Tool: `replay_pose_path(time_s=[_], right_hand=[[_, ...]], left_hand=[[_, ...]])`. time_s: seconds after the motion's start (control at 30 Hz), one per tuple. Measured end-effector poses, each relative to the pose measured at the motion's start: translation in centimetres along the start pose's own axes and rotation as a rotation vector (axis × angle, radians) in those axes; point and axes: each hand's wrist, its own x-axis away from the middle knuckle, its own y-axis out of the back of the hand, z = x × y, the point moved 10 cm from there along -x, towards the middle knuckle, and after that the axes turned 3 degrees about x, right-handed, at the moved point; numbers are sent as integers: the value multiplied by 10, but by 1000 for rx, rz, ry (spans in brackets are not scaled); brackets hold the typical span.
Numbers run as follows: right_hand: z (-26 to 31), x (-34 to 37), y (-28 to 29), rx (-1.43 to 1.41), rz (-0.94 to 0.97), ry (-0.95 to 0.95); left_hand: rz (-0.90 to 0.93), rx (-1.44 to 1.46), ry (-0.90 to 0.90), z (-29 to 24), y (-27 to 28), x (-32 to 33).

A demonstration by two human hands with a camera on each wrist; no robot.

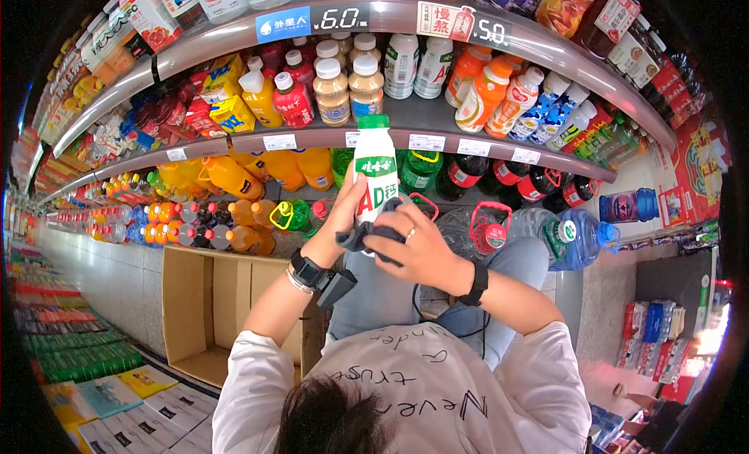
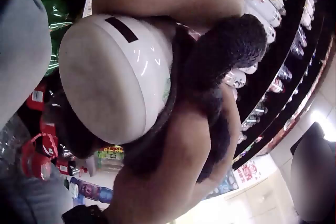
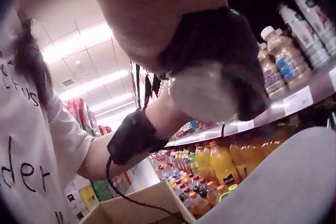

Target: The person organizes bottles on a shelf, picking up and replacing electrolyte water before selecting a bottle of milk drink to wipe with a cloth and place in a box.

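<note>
A white bottle (image 1: 375, 161) with a green cap and a green-and-red "AD" label stands upright in front of my chest. My left hand (image 1: 340, 220) grips it from the left side. A dark cloth (image 1: 382, 234) is wrapped against its lower part, held by my right hand (image 1: 421, 250), whose fingers curl over it. In the left wrist view, the bottle's round base (image 2: 100, 77) faces the camera, with the cloth (image 2: 226, 50) bunched beside it. The right wrist view shows the base (image 3: 202, 92) below the dark cloth (image 3: 215, 40); much of the left hand is hidden there.
Ahead, a store shelf (image 1: 312, 142) carries several bottles and price tags, including similar white bottles (image 1: 402, 68). Large soda bottles (image 1: 460, 173) line the lower level. An open cardboard box (image 1: 187, 298) stands on the floor to the left. My knees (image 1: 515, 274) are bent close beneath the hands.
</note>
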Motion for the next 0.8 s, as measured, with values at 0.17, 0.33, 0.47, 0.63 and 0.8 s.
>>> replay_pose_path(time_s=[0.17,0.33,0.47,0.63,0.8], right_hand=[[-47,-44,52,94,-299,-134],[-56,-47,53,88,-285,-181],[-9,-8,16,37,2,-101],[-10,-11,23,43,-52,-76],[-46,-55,52,43,-232,-126]], left_hand=[[67,6,77,3,-20,9],[57,37,99,2,-36,24],[32,65,-13,-11,-28,15],[135,-79,143,-15,-26,15],[-92,-43,154,6,-10,12]])
